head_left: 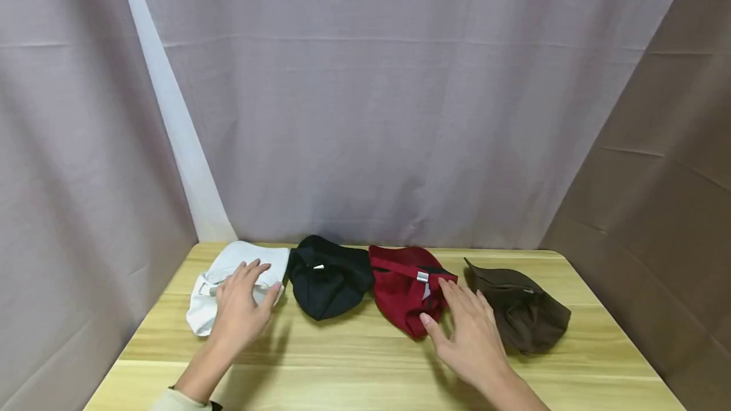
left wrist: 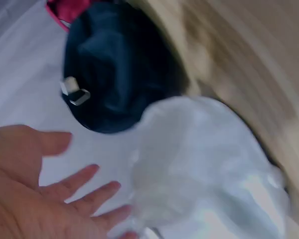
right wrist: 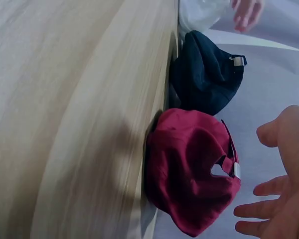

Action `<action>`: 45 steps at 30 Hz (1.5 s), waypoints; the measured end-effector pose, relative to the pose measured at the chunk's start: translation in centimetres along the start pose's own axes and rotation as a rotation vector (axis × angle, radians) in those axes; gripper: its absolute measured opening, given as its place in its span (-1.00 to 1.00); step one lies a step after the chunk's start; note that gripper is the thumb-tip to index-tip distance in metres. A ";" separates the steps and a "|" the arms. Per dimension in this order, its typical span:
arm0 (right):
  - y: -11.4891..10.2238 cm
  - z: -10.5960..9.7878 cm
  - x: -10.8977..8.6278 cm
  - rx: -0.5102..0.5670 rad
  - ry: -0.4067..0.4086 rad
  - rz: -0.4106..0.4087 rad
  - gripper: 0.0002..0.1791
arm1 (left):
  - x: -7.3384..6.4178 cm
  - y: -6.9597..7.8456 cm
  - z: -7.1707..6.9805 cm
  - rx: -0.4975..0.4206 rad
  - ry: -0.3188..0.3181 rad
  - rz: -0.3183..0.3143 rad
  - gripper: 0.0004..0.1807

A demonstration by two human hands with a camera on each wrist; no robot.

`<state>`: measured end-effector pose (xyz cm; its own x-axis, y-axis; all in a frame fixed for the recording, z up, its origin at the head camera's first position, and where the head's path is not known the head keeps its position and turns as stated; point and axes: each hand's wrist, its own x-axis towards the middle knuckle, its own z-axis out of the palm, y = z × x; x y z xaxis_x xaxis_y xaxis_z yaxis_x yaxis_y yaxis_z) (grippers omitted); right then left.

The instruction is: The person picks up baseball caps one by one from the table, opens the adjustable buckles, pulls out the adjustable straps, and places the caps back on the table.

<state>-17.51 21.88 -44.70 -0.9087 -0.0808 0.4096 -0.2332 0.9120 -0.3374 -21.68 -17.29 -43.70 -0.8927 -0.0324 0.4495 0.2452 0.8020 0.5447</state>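
Observation:
Along the back of the wooden table lie a white cap (head_left: 245, 255), a black cap (head_left: 331, 281), a dark red cap (head_left: 402, 293) and a dark brown cap (head_left: 525, 313). Above the white cap my left hand (head_left: 240, 309) hovers with fingers spread; in the left wrist view the fingertips (left wrist: 109, 186) are close to the cap, and contact there cannot be made out. My right hand (head_left: 471, 338) is at the right side of the red cap, its fingers apart. In the right wrist view a gap shows between that hand (right wrist: 284, 184) and the red cap's strap buckle (right wrist: 236, 170).
The wooden table (head_left: 331, 373) extends in front of the caps. Grey curtains (head_left: 400, 113) hang right behind its back edge and along the left side, with a browner curtain (head_left: 657, 227) at the right. The black cap touches or nearly touches both neighbours.

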 end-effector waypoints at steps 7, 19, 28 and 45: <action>0.1 -0.3 0.1 0.006 0.032 0.002 -0.26 | -0.4 -4.0 -1.8 0.094 -0.033 -0.141 -0.48; -0.1 0.3 -0.1 0.025 0.053 -0.016 -0.31 | -0.8 -8.2 -4.8 0.186 -0.062 -0.118 -0.66; -0.4 0.5 -0.3 0.043 0.032 0.011 -0.31 | -0.9 -8.7 -5.6 0.221 0.029 -0.124 -0.72; -0.3 1.2 -1.1 0.053 0.043 -0.001 -0.34 | -0.2 -7.5 -5.7 -0.018 0.376 -0.183 -0.58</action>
<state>-16.89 21.21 -46.08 -0.8931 -0.0635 0.4453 -0.2532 0.8892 -0.3810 -21.17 -26.73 -43.82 -0.7230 -0.3917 0.5691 0.1043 0.7524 0.6504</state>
